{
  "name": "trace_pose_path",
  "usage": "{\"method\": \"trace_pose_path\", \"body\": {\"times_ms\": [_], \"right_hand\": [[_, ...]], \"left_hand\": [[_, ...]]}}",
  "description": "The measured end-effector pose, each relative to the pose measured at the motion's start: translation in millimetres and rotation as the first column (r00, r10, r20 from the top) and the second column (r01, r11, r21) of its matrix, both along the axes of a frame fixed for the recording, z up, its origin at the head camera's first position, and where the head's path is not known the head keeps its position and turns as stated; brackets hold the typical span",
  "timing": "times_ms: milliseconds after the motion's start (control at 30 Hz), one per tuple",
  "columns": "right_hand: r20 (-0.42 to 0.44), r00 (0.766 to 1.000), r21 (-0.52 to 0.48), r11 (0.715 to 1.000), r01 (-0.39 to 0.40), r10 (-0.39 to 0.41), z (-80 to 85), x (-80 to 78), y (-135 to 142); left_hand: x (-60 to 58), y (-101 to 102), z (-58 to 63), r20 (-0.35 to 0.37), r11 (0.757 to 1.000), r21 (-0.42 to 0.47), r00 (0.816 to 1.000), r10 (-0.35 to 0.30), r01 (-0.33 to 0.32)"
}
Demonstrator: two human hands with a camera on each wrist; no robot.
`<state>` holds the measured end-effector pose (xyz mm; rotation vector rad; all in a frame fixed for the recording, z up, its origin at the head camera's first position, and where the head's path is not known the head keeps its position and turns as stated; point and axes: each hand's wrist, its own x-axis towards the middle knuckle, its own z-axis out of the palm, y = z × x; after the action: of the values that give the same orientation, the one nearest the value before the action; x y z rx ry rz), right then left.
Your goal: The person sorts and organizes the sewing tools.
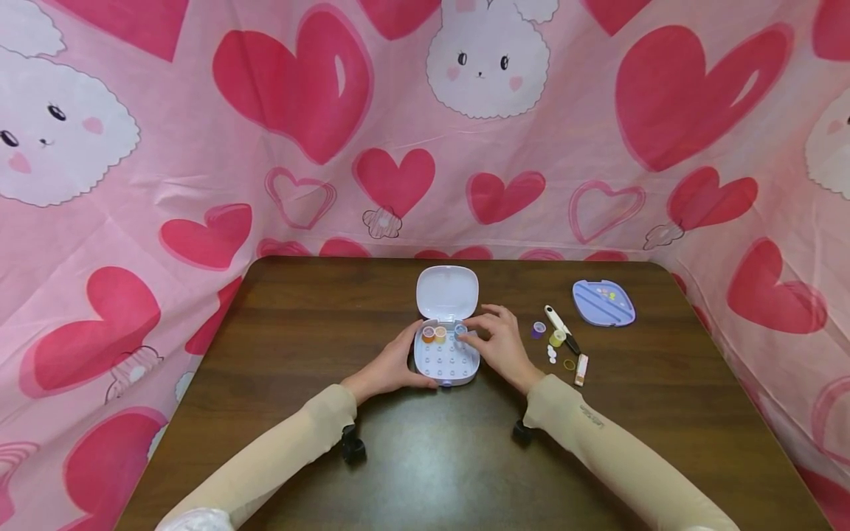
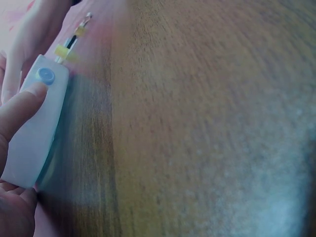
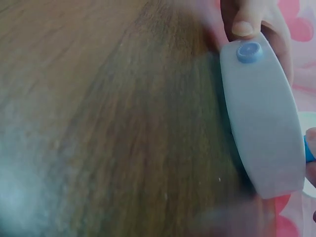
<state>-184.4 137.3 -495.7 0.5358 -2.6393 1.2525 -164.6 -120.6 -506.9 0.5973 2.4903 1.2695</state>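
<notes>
A white sewing case (image 1: 432,361) with rows of small pegs stands on the table, its lid (image 1: 448,289) raised at the back. My left hand (image 1: 392,365) grips its left side, the thumb at the front by the blue latch (image 2: 45,75). Two small thread spools, one orange (image 1: 428,336) and one cream (image 1: 440,335), sit in the back row at the left. To their right, my right hand (image 1: 501,343) pinches a blue thread spool (image 1: 461,330) over the back row. Some blue (image 3: 309,149) shows between its fingertips in the right wrist view.
Right of the case lie a purple spool (image 1: 538,330), a yellow-green spool (image 1: 556,338), a white and black tool (image 1: 558,321), white bits (image 1: 552,355), a yellow ring (image 1: 569,364) and a small white packet (image 1: 581,370). Farther back is a lilac tray (image 1: 600,313) holding small coloured pieces.
</notes>
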Motion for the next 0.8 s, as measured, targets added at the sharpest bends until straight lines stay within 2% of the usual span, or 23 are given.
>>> {"method": "trace_pose_path", "body": {"times_ms": [367, 600, 800], "right_hand": [[0.015, 1.000, 0.046, 0.999, 0.017, -0.018, -3.8, -1.3, -8], [-0.009, 1.000, 0.076, 0.997, 0.024, -0.023, -5.5, -0.9, -12], [0.005, 0.999, 0.101, 0.994, 0.044, -0.045, -4.7, -0.5, -17]], "left_hand": [[-1.4, 0, -2.5, -0.004, 1.000, 0.000, 1.000, -0.005, 0.005], [-0.6, 0, -0.4, -0.001, 1.000, 0.002, 1.000, -0.007, 0.007], [0.4, 0, 0.2, -0.011, 1.000, 0.015, 1.000, -0.008, 0.008]]}}
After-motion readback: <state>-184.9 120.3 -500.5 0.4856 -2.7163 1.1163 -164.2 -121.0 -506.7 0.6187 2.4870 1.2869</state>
